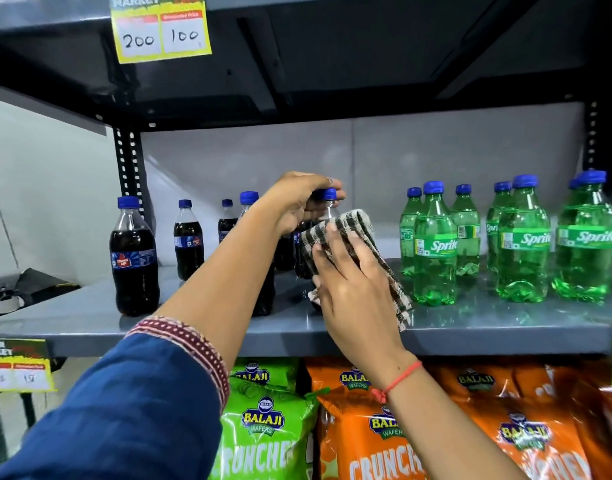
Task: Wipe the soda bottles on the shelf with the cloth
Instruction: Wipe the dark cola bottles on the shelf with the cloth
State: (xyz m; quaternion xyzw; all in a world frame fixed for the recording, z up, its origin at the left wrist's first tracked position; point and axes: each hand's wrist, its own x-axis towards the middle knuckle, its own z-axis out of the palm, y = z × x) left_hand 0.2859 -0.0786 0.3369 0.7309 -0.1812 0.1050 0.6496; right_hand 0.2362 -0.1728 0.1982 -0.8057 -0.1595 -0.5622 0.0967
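**Cloth pressed to a cola bottle, neck steadied**

The left hand [299,199] is reaching in from the lower left, forearm stretched across the grey shelf [470,327], wrist bent and fingers curling around the neck of a dark cola bottle [328,206] just under its blue cap. The right hand [346,275] is rising from below, palm flat and fingers spread, pressing a brown-and-white checked cloth [356,230] against that bottle's side; the cloth's loose end is hanging down to the shelf edge. More cola bottles [135,258] are standing to the left, and green Sprite bottles [522,244] are standing upright to the right.
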